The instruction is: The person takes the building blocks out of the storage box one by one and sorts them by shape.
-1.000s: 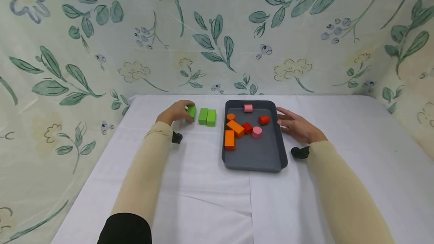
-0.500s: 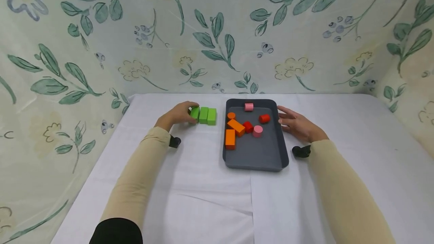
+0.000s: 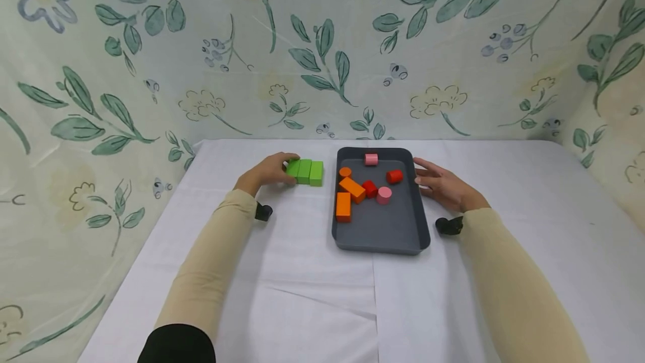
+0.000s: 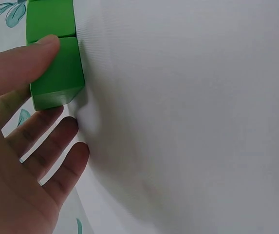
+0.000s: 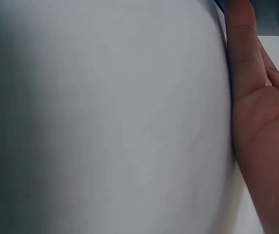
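Observation:
Three green blocks stand side by side in a row left of the grey tray (image 3: 383, 234). My left hand (image 3: 272, 170) pinches the leftmost green block (image 3: 293, 169) between thumb and index finger; the other fingers extend loosely below it in the left wrist view. That block sits against the middle green block (image 3: 304, 171), and the right green block (image 3: 316, 173) comes after. At the tray's right wall, my right hand (image 3: 445, 188) rests on its side with relaxed fingers, the fingertips at the wall. In the right wrist view those fingers lie along the tray's blue-grey wall (image 5: 273, 17).
Inside the tray lie two orange blocks (image 3: 344, 207), an orange round piece (image 3: 345, 172), red pieces (image 3: 395, 176) and pink cylinders (image 3: 384, 195). A white cloth (image 3: 312, 296) covers the table. Behind hangs a floral curtain (image 3: 252, 71).
My left hand has slid the leftmost green block rightward, closing the gap to the other two. The right hand has stayed at the tray's side.

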Motion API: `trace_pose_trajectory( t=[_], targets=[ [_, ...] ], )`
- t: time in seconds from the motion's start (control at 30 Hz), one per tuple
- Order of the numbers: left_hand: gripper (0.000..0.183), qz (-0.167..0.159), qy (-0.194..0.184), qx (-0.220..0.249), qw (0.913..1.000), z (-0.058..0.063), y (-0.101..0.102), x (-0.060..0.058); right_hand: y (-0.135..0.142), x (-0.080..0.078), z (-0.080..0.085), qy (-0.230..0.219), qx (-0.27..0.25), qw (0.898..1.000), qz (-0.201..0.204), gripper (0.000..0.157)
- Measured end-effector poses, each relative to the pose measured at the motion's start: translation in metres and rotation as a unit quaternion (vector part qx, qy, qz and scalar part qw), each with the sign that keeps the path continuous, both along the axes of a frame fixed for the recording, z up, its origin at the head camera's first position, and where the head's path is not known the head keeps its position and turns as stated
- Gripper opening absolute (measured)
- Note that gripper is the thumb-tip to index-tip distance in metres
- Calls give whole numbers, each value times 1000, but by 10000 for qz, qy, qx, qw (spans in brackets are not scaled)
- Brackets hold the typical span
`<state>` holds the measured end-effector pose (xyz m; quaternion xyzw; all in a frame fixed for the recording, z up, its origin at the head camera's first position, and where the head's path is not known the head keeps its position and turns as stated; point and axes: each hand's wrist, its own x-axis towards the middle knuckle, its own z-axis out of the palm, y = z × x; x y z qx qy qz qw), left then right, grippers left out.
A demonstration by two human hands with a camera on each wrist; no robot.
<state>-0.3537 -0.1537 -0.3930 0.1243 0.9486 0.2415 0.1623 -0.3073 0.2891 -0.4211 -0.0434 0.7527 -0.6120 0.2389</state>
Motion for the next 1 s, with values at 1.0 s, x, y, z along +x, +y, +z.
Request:
trace_pose_trajectory(
  t=[1.0],
  targets=[
    [45,-1369,1506,-388,9783,43,58,61,2,-1,0,-34,117,9999,-31,72]
  ],
)
